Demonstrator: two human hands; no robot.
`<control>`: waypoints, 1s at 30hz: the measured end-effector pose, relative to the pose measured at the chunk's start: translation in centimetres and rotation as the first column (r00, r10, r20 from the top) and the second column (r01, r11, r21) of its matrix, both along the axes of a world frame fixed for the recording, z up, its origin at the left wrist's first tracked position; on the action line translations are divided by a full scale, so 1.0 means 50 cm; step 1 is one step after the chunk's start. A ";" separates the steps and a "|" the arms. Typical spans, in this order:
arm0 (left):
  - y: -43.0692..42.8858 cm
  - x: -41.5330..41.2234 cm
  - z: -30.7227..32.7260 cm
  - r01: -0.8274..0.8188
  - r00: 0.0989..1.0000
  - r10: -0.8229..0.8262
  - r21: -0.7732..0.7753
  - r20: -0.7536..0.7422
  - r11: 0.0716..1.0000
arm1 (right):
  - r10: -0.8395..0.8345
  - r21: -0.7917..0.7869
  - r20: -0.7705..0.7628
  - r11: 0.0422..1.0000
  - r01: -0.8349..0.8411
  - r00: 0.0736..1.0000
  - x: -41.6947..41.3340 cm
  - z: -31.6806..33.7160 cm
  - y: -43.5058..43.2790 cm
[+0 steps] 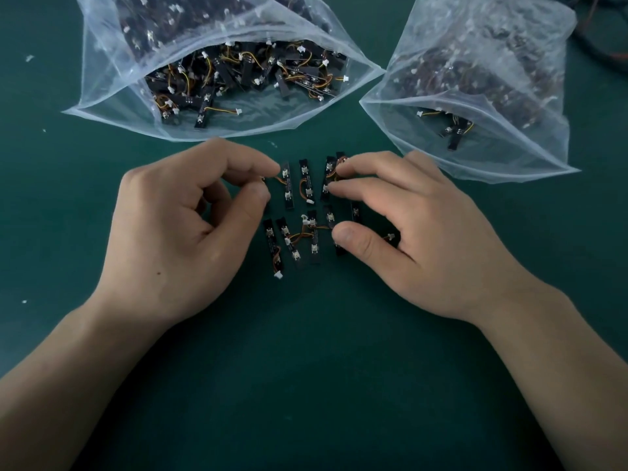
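Small black switch strips point(306, 180), about eleven in two rows, lie on the green mat point(306, 368) between the hands. The left hand point(176, 226) pinches the end strip's lead between thumb and forefinger. The right hand point(407, 239) presses spread fingertips on others. Best nudged parallel, wires untangled. Two open zip bags point(102, 62) sit beyond.

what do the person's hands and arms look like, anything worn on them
Both the left hand and the right hand are bare: no gloves, rings or watch. The forearms are bare too, with no sleeves in view. Nails on the fingers are short and unpainted. One small dark spot marks the back of the left hand.
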State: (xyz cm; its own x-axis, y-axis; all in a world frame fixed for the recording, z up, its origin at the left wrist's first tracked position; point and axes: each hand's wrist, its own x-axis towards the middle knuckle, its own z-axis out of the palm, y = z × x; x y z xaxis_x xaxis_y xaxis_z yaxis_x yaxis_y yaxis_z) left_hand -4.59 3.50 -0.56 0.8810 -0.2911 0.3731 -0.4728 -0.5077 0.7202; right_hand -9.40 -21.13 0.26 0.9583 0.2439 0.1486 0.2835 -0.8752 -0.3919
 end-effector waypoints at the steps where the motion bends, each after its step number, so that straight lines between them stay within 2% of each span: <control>1: 0.000 -0.001 0.001 -0.001 1.000 0.001 0.001 0.003 1.000 | 0.000 0.002 0.002 1.000 0.000 1.000 0.000 0.000 0.000; 13: -0.003 -0.002 0.005 0.000 1.000 0.000 0.002 0.003 1.000 | 0.007 0.050 0.031 0.999 -0.009 0.999 0.000 -0.006 -0.005; 17: -0.002 -0.001 0.005 0.001 1.000 -0.001 -0.006 -0.011 1.000 | -0.008 0.148 0.052 0.989 0.001 0.999 -0.001 -0.012 -0.007; 22: -0.003 -0.002 0.007 0.005 0.999 -0.005 -0.005 -0.032 1.000 | -0.124 0.270 0.086 0.958 0.096 0.989 0.004 -0.009 -0.026; 24: -0.003 0.001 0.007 -0.004 0.996 0.004 -0.004 -0.092 1.000 | -0.195 0.281 0.087 0.946 0.163 0.977 0.005 -0.007 -0.043; 27: -0.002 0.003 0.011 -0.049 0.986 0.051 0.013 -0.158 0.999 | -0.284 0.228 0.033 0.936 0.270 0.958 0.006 -0.006 -0.066; 30: 0.000 0.004 0.014 -0.191 0.968 0.204 0.098 -0.149 0.977 | -0.327 0.167 -0.022 0.930 0.326 0.945 0.006 -0.008 -0.071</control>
